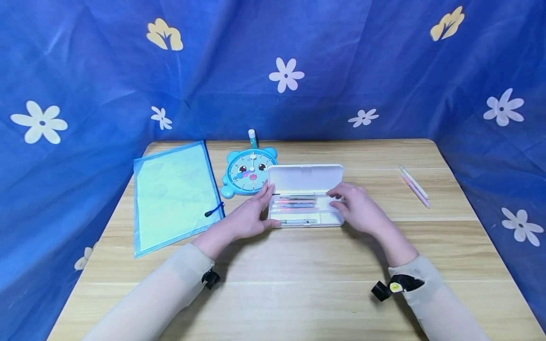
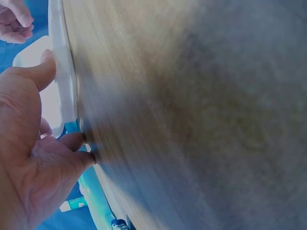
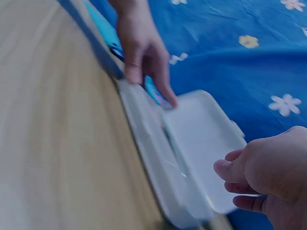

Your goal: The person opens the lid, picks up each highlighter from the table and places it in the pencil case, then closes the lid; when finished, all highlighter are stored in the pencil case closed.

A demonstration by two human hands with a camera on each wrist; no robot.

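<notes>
White pencil-case lid (image 1: 305, 179) could fall if left hand (image 1: 249, 218), spread alongside, nudges it; right hand (image 1: 357, 208) loosely curled, empty.

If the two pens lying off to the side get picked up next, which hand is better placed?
Probably the right hand: it is at the right end of the pencil box, nearer the pens, and seems to hold nothing. The left hand is at the box's left end, farther away.

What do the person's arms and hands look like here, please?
Long, pale sleeves are worn; the left hand and right hand wear no gloves. A small black device sits at each sleeve's end; the right one bears a yellow marking.
</notes>
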